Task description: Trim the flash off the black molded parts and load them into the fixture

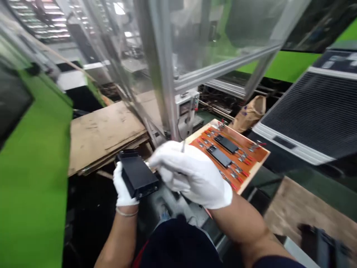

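My left hand, in a white glove, grips a black rectangular plastic housing from its left side and underneath, tilted in front of me. Just right of it is my right hand, also gloved, with its fingers curled together. A thin grey tip sticks up past those fingers; the rest of that slim object is hidden in the glove. Beyond the right hand lies an orange-brown fixture board with red-handled toggle clamps and two dark rectangular parts on it. The right hand covers the board's near left corner.
An aluminium-framed clear guard rises ahead of me. Flattened cardboard is stacked at the left, beside a green machine panel. A grey control box stands behind the board. Black parts lie on cardboard at the lower right.
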A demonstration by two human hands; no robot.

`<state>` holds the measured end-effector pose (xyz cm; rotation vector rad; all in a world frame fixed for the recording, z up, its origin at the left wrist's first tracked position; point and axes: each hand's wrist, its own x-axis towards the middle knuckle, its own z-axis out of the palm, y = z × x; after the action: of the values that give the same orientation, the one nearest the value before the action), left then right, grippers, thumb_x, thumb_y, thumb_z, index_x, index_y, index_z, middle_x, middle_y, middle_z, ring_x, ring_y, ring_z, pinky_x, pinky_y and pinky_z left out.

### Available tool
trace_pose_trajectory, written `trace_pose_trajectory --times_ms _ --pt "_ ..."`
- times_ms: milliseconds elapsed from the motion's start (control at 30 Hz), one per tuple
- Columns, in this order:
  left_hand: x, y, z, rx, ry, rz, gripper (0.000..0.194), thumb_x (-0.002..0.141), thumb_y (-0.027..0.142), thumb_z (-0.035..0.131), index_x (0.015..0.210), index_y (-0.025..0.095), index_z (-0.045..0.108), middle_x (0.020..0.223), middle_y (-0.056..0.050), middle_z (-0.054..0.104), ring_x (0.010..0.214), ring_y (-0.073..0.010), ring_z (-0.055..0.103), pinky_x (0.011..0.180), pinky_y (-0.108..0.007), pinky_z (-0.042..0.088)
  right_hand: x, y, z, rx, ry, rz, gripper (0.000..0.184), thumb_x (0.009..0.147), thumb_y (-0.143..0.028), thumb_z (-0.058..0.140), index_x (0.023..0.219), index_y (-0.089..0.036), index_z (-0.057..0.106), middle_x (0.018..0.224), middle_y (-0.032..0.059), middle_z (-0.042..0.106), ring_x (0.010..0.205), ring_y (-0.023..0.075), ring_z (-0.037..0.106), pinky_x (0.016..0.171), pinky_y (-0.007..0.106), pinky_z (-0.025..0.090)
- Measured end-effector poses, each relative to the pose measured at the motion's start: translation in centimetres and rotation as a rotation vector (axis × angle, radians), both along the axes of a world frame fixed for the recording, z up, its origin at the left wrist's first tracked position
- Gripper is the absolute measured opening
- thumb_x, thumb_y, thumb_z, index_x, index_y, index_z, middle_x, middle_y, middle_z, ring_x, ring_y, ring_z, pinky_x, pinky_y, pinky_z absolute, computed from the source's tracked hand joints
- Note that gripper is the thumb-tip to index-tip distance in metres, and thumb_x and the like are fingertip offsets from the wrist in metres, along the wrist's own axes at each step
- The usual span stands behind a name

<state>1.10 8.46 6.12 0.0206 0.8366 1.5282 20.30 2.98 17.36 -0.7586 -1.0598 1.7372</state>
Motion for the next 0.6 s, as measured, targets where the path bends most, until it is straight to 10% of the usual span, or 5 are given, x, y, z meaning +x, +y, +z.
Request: trace_pose_trajectory --times_ms 333,600 --pt "0.4 -1.5 -0.9 -0.033 -0.14 -0.161 0.068 0.087 0.076 0.045 0.094 0.014 0.072 0.081 -0.014 0.075 0.072 -0.0303 0.073 0.069 -0.048 0.062 -1.6 -0.8 -13.4 0.329 -0.709 -0.195 0.027 0.073 -0.026 0.07 0.099 -0.021 0.066 0.093 0.0045 0.069 0.087 0.0217 0.067 0.08 0.036 0.058" --pt "2.3 -1.9 -0.8 0.028 -0.137 -0.154 0.083 0.085 0.085 0.031 0.079 0.011 0.07 0.065 -0.011 0.068 0.055 -0.0212 0.066 0.053 -0.032 0.057 -4.7 -1.8 -17.4 0.647 -0.783 -0.383 0.052 0.073 -0.017 0.063 0.125 -0.022 0.06 0.125 0.0122 0.068 0.114 0.0266 0.067 0.095 0.041 0.059"
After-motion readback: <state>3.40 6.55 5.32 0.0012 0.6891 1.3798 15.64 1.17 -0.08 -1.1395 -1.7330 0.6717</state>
